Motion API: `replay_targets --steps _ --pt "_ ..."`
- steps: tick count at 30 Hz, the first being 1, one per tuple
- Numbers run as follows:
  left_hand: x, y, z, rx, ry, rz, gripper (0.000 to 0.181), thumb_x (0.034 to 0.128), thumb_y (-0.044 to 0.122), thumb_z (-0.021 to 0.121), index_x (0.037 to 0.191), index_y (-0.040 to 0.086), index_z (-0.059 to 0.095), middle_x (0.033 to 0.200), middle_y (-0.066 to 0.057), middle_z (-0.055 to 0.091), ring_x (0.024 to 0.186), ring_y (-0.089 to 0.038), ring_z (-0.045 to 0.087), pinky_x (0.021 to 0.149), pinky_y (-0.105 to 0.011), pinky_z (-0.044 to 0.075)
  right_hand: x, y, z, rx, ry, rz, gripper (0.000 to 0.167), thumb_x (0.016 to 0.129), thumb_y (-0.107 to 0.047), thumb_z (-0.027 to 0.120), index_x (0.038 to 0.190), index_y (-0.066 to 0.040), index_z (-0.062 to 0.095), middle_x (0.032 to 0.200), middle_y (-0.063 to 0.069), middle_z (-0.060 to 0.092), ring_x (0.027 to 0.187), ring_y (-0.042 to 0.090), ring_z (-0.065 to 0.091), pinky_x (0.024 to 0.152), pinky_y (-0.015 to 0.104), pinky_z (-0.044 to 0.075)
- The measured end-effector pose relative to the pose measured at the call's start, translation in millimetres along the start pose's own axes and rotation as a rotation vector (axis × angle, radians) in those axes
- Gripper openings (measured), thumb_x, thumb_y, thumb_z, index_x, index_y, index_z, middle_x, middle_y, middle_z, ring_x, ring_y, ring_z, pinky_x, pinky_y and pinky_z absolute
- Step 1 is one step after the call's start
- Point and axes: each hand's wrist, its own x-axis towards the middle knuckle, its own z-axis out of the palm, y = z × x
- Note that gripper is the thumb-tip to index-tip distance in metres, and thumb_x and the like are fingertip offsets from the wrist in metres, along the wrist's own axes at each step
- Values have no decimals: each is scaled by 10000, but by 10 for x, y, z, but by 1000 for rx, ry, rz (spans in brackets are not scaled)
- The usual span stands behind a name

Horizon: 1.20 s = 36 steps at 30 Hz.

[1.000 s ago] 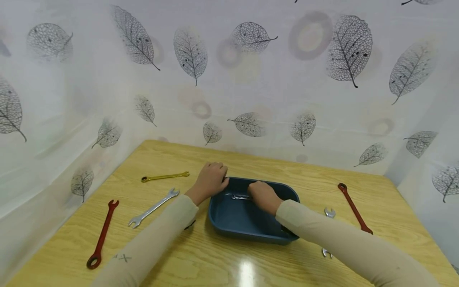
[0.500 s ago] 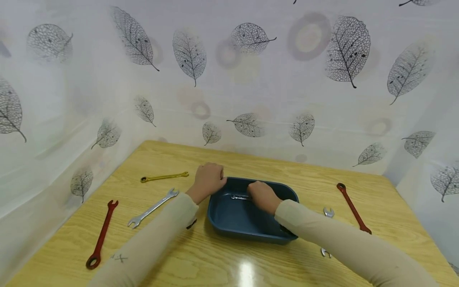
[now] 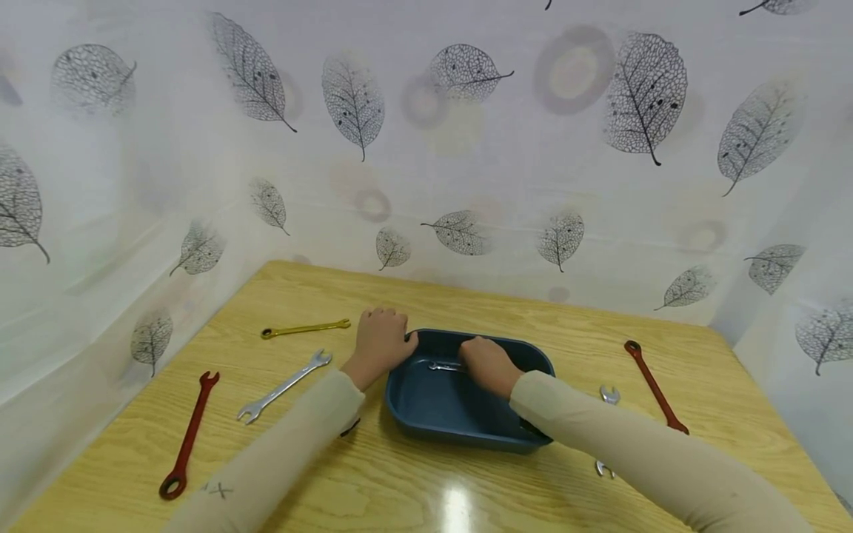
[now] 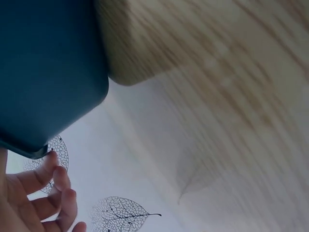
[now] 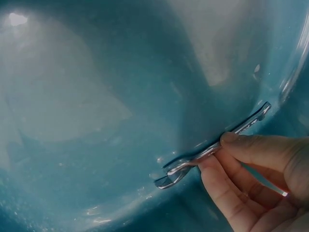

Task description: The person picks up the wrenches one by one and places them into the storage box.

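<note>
A dark blue tray (image 3: 453, 437) lies on the wooden table, and a small silver wrench (image 3: 445, 366) is at its far inner side. My right hand (image 3: 492, 366) reaches into the tray; the right wrist view shows thumb and fingers (image 5: 256, 179) pinching the middle of the silver wrench (image 5: 241, 128). At the tray's far left corner is my left hand (image 3: 381, 342). In the left wrist view its fingers (image 4: 60, 198) are loosely bent, one fingertip close to or touching the rim of the tray (image 4: 36, 153).
Left of the tray lie a yellow wrench (image 3: 305, 329), a silver wrench (image 3: 286, 386) and a red wrench (image 3: 189, 437). To the right are a red wrench (image 3: 656, 389) and a silver wrench (image 3: 609, 395) partly under my right forearm. Leaf-patterned cloth stands behind.
My left hand has shifted slightly left at the tray's corner, its thumb now spread from the fingers. The right hand and the small wrench have hardly moved.
</note>
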Motion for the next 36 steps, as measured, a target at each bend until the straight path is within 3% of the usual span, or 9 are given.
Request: replay_targets --steps 7,14,22,29,36 --pt "-35 64 -69 -16 -25 -59 285 859 375 578 781 113 659 827 -72 665 840 -280 603 805 -452 453 -4 0 3 9 9 3 155 816 41 648 725 -50 734 685 69 700 610 168 663 614 326 555" --pt "-47 69 -25 -28 -30 -80 312 873 385 564 933 106 689 893 -80 677 865 -281 613 817 -450 456 -20 -16 -25 13 -3 5 164 821 60 632 743 -41 734 722 81 709 648 189 674 638 344 558" --pt "-40 43 -20 -34 5 -52 285 874 387 578 763 128 623 787 -49 642 807 -264 601 802 -444 456 -16 -7 -24 12 0 2 160 812 54 644 725 -48 731 709 77 704 638 186 667 632 344 557" --pt "16 20 -79 -41 82 -2 343 868 373 587 625 148 499 645 -13 549 712 -241 565 735 -426 440 -27 -3 -37 4 -14 8 153 802 71 647 750 -41 738 740 88 712 671 205 679 645 349 560" --pt "54 5 -51 -64 60 37 295 869 328 570 637 153 515 670 -15 554 725 -241 562 747 -434 442 -29 -18 -95 7 -36 41 144 800 74 644 803 -37 735 819 96 718 747 225 681 677 348 558"
